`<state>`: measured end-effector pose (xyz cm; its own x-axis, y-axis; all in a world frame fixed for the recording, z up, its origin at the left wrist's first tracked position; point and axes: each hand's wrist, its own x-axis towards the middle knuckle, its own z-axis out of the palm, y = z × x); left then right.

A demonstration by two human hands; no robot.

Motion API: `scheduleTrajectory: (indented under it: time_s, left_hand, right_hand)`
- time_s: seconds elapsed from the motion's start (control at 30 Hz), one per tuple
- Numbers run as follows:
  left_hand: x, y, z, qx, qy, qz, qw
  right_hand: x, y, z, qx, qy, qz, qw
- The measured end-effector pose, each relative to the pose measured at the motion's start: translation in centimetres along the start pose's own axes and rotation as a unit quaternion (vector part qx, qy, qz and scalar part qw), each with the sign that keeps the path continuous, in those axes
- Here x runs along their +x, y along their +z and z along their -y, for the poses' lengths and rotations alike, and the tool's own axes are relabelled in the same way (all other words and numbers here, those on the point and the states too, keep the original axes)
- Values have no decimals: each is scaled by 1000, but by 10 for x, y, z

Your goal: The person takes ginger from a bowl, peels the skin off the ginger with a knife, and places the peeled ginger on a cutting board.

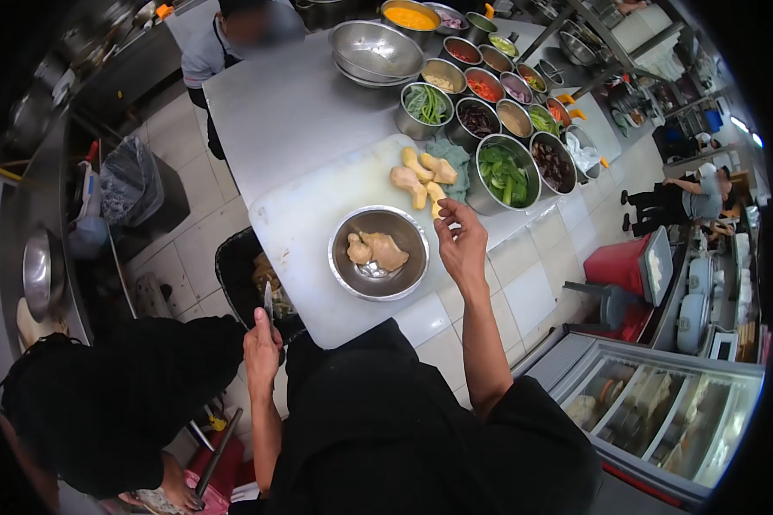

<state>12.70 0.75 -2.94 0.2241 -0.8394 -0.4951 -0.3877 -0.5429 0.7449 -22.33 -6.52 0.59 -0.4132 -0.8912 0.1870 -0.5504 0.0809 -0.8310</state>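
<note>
My left hand (262,348) is closed around a small knife (269,300), its blade pointing up beside the board's lower left edge. At the right of the white cutting board (296,223), my right hand (462,240) has its fingertips at the lower end of a pale yellow peeled piece (436,196). Several similar peeled pieces (410,184) lie just above and left of it. A steel bowl (339,273) on the board holds brown, knobbly unpeeled pieces (380,250). A green cloth (457,163) lies behind the peeled pieces.
Steel containers of cut vegetables (504,174) crowd the back right, near stacked bowls (376,51). A lined bin (240,279) stands below the board's left edge. One person (103,403) is close at lower left, another (206,51) behind the table. A glass-topped cooler (661,412) is lower right.
</note>
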Motion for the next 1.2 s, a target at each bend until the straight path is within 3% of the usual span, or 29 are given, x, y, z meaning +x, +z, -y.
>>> scheduleTrajectory:
  time_s: [0.13, 0.23, 0.27, 0.37, 0.67, 0.77, 0.87, 0.93, 1.03, 1.13, 1.2]
  left_hand:
    - [9, -20, 8, 27, -1, 33, 999]
    - [10, -30, -1, 66, 29, 55, 996]
    - [10, -32, -5, 81, 40, 60, 994]
    - [19, -35, 6, 75, 66, 57, 993]
    - [22, -53, 12, 44, 75, 94, 992]
    - [23, -55, 20, 38, 65, 95, 993]
    - [19, -52, 19, 6, 56, 69, 996]
    - [19, -48, 22, -20, 19, 72, 997]
    - [18, -39, 23, -37, -4, 59, 998]
    - [13, -27, 9, -53, -10, 45, 998]
    - [9, -17, 1, -66, 0, 42, 997]
  right_hand:
    - [-15, 3, 23, -17, 25, -13, 999]
    - [-30, 21, 23, -33, -5, 20, 999]
    - [-36, 27, 26, -42, 18, 72, 996]
    - [-48, 53, 25, -109, -102, 126, 981]
    - [-49, 103, 18, -251, -154, 210, 932]
    - [-47, 99, 16, -190, -165, 204, 946]
    - [-41, 84, 16, -34, -15, 222, 974]
    - [-29, 75, -5, 124, 28, 191, 973]
    - [-13, 38, 8, 256, 145, 152, 943]
    - [-2, 15, 17, 479, 202, 208, 829]
    - [-3, 11, 28, 533, 234, 225, 782]
